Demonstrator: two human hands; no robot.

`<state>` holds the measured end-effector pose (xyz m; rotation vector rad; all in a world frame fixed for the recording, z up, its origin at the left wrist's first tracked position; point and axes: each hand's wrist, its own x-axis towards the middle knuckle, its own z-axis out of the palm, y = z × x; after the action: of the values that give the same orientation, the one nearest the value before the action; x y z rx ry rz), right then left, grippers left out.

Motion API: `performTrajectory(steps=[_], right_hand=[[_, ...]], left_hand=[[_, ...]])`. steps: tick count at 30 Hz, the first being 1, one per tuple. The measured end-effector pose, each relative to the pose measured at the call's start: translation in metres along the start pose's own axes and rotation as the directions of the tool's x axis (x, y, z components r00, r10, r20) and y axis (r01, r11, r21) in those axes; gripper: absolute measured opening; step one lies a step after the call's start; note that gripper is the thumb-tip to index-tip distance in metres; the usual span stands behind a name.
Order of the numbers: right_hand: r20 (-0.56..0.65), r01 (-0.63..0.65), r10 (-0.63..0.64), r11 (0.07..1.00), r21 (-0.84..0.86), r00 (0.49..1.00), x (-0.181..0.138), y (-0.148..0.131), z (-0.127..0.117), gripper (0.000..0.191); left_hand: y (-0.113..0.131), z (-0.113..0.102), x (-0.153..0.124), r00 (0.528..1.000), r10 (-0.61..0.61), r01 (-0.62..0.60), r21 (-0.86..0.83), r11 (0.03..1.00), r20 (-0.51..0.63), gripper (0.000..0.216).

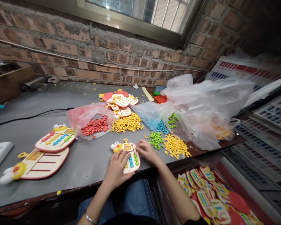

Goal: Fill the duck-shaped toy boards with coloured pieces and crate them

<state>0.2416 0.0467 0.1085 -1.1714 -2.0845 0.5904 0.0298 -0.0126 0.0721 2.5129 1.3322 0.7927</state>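
Observation:
A cream, duck-headed toy board (128, 171) lies on the table in front of me, with blue and green pieces in its slots. My left hand (117, 167) grips it, fingers across its face and thumb along the near edge. At the board's upper right, by an unfilled slot, the fingertips of my right hand (148, 151) are pinched together; what they hold, if anything, is too small to make out. Just beyond that hand are loose green pieces (156, 140) and yellow pieces (176, 146). Blue pieces (162, 127) spill from a bag behind them.
Two similar boards (46, 164) overlap at left, and more boards (120, 100) are stacked farther back. A bag of red pieces (96, 126) sits beside a yellow pile (128, 122). Plastic bags (206, 97) crowd the right. Below the table edge, a bin holds many filled boards (206, 197).

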Motion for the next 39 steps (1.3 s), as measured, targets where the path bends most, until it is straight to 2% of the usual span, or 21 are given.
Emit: performTrajectory(steps=[2,4,6,8,10,13,16,18,21,24,28,30,31,33,35,36,39], right_hand=[[-0.111,-0.078,0.069,0.994,-0.081,0.991,-0.006,0.01,-0.014,0.012],[-0.222,-0.195,0.137,0.945,-0.263,0.965,-0.013,0.025,-0.024,0.008],[-0.242,-0.268,0.179,0.872,-0.41,0.954,-0.02,0.04,-0.028,0.01],[-0.231,-0.276,0.188,0.851,-0.447,0.955,-0.024,0.049,-0.029,0.013],[-0.249,-0.25,0.163,0.894,-0.373,0.955,-0.025,0.047,-0.025,0.015],[-0.289,-0.156,0.107,0.977,-0.149,0.951,-0.017,0.03,-0.013,0.016],[-0.249,-0.034,0.033,0.999,-0.001,0.968,-0.004,0.011,0.007,0.014],[-0.187,0.013,-0.011,1.0,0.007,0.982,0.005,0.007,0.022,0.015],[-0.145,0.017,-0.024,0.999,-0.052,0.989,0.013,0.009,0.039,0.018],[-0.153,0.004,-0.013,0.998,-0.055,0.988,0.009,0.007,0.04,0.018],[-0.083,0.026,-0.02,0.997,0.074,0.996,-0.016,-0.004,0.013,0.009],[-0.189,-0.03,0.049,0.995,0.098,0.981,-0.032,0.002,-0.009,0.007],[-0.288,-0.082,0.103,0.993,0.084,0.952,-0.04,0.01,-0.021,0.009],[-0.487,-0.217,0.196,0.976,0.014,0.851,-0.053,0.034,-0.045,0.013],[-0.594,-0.366,0.243,0.926,-0.093,0.767,-0.059,0.062,-0.067,0.016],[-0.606,-0.428,0.257,0.89,-0.154,0.753,-0.059,0.075,-0.075,0.017],[-0.522,-0.519,0.293,0.775,-0.36,0.801,-0.052,0.101,-0.088,0.015]], left_hand=[[0.001,-0.002,0.0,1.0,0.0,0.0,-0.008,1.0,0.007,0.065],[0.002,-0.004,0.001,1.0,-0.006,0.006,-0.012,1.0,0.017,0.065],[0.003,-0.006,0.001,0.999,-0.015,0.015,-0.012,1.0,0.031,0.065],[0.005,-0.008,0.001,0.999,-0.022,0.022,-0.011,1.0,0.045,0.066],[0.005,-0.009,0.002,0.998,-0.024,0.024,-0.008,1.0,0.053,0.066],[0.006,-0.009,0.002,0.998,-0.024,0.024,0.001,1.0,0.051,0.067],[0.007,-0.01,0.003,0.999,-0.02,0.019,0.013,1.0,0.046,0.066],[0.007,-0.01,0.003,0.999,-0.017,0.015,0.028,0.999,0.046,0.065],[0.006,-0.009,0.004,0.999,-0.008,0.006,0.049,0.999,0.038,0.063],[0.005,-0.008,0.004,1.0,0.003,-0.005,0.056,0.998,0.03,0.062],[0.004,-0.006,0.004,0.999,0.011,-0.012,0.052,0.999,0.031,0.062],[0.003,-0.006,0.004,0.999,0.017,-0.019,0.051,0.999,0.031,0.062],[0.002,-0.005,0.004,0.999,0.021,-0.022,0.051,0.998,0.031,0.062],[0.001,-0.004,0.004,0.999,0.029,-0.03,0.053,0.998,0.029,0.062],[0.0,-0.004,0.004,0.999,0.035,-0.037,0.056,0.998,0.024,0.062],[0.0,-0.003,0.004,0.999,0.037,-0.038,0.057,0.998,0.021,0.062],[-0.001,-0.003,0.004,0.999,0.036,-0.037,0.06,0.997,0.017,0.062]])
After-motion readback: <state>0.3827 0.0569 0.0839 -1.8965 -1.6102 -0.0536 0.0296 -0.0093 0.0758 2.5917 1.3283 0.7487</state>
